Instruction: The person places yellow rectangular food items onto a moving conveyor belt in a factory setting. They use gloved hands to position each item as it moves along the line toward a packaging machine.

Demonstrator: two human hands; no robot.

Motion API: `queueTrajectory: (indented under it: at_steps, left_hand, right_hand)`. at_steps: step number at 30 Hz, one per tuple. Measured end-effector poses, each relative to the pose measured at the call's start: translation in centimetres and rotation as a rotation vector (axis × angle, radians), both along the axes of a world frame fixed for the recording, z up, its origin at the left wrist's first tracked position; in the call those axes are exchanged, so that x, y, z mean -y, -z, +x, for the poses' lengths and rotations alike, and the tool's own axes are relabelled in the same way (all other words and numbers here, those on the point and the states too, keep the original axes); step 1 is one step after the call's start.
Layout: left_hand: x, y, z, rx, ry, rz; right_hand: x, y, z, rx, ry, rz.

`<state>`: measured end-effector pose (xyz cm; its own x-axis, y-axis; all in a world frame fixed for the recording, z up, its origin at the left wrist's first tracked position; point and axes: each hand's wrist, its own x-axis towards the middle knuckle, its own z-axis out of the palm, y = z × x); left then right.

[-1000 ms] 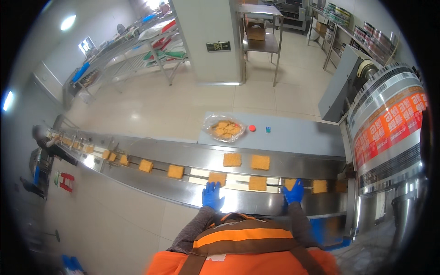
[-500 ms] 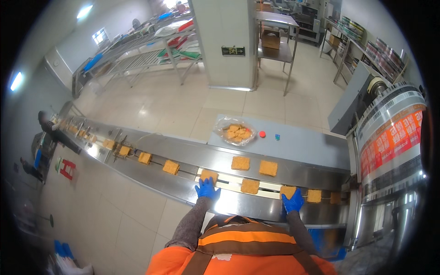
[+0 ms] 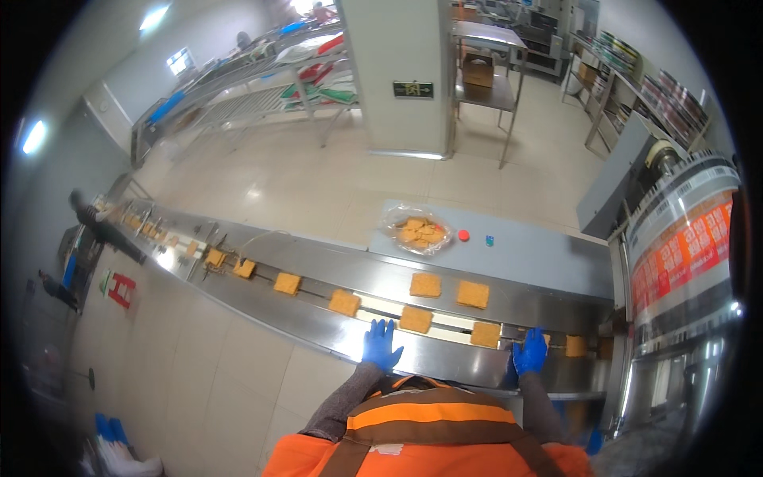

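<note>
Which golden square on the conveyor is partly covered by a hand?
The golden square at the right hand, which hides part of it; neither hand covers any other.

Sign, far ctr.: dk. rect. plate mtd. on pale pillar; pale running-figure pictogram w/ arrow pointing R. Print, near R: lg. film roll; lg. white characters, repeated in row on orange/red band. Adj. white band, far side of same roll: blk. barcode-type bars; fine print illegible. Sm. rolls, far R shelf: markings too sm. to read.
</note>
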<state>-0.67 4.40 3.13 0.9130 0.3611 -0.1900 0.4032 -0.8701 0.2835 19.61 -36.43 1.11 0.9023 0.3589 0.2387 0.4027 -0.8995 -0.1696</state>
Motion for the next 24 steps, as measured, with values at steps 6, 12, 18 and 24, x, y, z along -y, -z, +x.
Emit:
queueTrajectory:
  at_steps: [6,12,18,24]
  left_hand:
    - [-2.6,-2.9,0.8,-0.026,-0.195,0.005]
    - [-1.7,-0.9,2.2,-0.184,-0.090,0.100]
    - [0.4,0.2,0.4,-0.076,0.029,0.020]
    - [-2.3,-0.9,0.3,-0.086,-0.126,0.052]
  right_hand:
    - [-5.1,-0.5,-1.9,-0.261,0.148,0.372]
    - [-5.0,2.0,-0.7,-0.297,0.194,0.573]
    - [-1.0,1.0,0.6,-0.340,0.222,0.429]
    - [2.5,4.5,0.7,0.009,0.177,0.139]
